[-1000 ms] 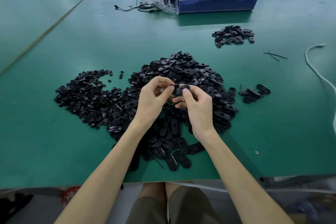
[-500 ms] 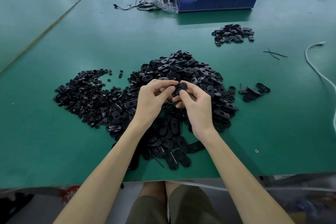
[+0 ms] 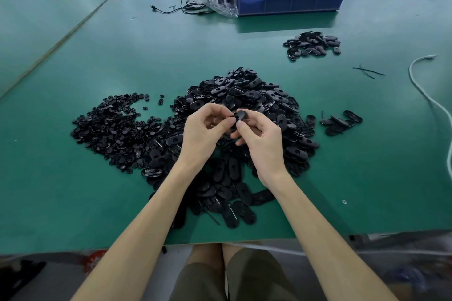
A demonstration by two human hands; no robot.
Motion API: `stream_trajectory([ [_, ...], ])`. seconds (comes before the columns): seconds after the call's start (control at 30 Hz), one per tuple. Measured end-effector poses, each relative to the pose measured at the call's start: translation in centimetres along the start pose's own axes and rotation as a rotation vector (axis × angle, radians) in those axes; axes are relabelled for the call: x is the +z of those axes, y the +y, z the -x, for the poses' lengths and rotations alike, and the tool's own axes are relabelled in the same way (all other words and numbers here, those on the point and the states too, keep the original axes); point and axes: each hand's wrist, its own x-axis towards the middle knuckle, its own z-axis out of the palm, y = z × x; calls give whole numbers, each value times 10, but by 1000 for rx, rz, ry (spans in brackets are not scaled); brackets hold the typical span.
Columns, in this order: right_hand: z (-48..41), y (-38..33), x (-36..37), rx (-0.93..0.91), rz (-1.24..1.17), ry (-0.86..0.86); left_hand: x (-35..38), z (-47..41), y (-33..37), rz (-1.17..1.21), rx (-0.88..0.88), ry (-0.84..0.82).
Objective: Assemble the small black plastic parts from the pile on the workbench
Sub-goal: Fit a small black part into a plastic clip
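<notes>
Both hands meet just above the big pile [image 3: 247, 95]: left hand [image 3: 203, 129] and right hand [image 3: 261, 139] pinch one oval black part [image 3: 241, 114] at the fingertips, apparently pressing a piece home. Next it wants a firm squeeze, then a drop onto the small group [image 3: 341, 122] at right. Tiny discs [image 3: 110, 124] lie left on the desk [image 3: 122, 56], the blue bin [image 3: 288, 5] sits far back, and nothing looks to be blocking.

Even overhead light, soft shadows, sharp centre, wide-angle bending, blurred bottom edge.

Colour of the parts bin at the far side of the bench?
The bin is plain blue, best seen in the head view.
</notes>
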Motion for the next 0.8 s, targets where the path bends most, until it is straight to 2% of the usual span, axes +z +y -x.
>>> stream_trajectory([
  [0.8, -5, 8, -3, -33, 17, 1, 0, 1, 2, 111, -14, -32],
])
